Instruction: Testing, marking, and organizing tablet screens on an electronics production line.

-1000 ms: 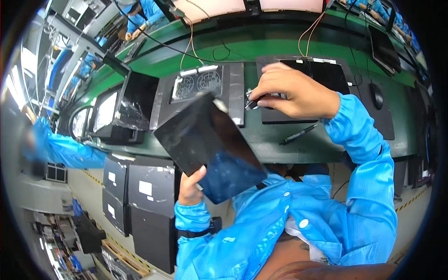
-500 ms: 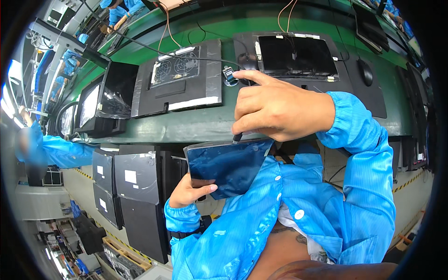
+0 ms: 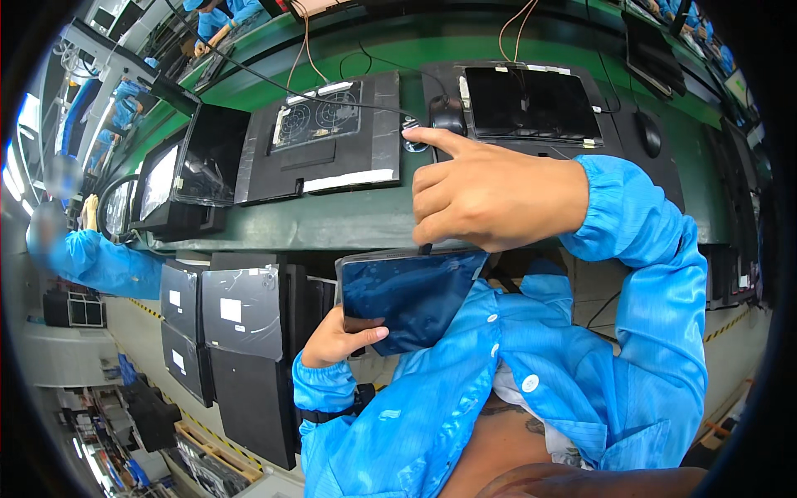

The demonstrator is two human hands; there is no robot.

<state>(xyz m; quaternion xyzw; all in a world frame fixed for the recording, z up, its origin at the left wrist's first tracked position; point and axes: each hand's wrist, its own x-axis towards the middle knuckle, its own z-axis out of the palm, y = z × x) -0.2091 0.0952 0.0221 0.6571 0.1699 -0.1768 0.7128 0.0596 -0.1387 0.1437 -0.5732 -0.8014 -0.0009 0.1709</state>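
A tablet [image 3: 411,295] with a dark, glossy, film-covered screen is tilted in front of my body. My left hand [image 3: 339,339] grips its lower left side, thumb on the screen and the other fingers mostly behind. My right hand [image 3: 494,191] is over the tablet's far edge. Its thumb and curled fingers pinch a small black connector [image 3: 425,248] against that edge; how far it is inserted is hidden. The right index finger stretches away toward a small round clear-and-dark item [image 3: 414,137] on the bench, overlapping it in view.
The green bench [image 3: 332,224] holds a black fixture with two fan-like circles [image 3: 320,120], a panel with a dark screen [image 3: 531,104], two black mice [image 3: 447,114] and loose cables. Black cases [image 3: 241,311] stand below at left. Another person's blue sleeve [image 3: 108,264] is beyond.
My right hand has shifted slightly left, its index finger now covering more of the small round item. The connector shows less at the tablet's edge. My left hand keeps its grip.
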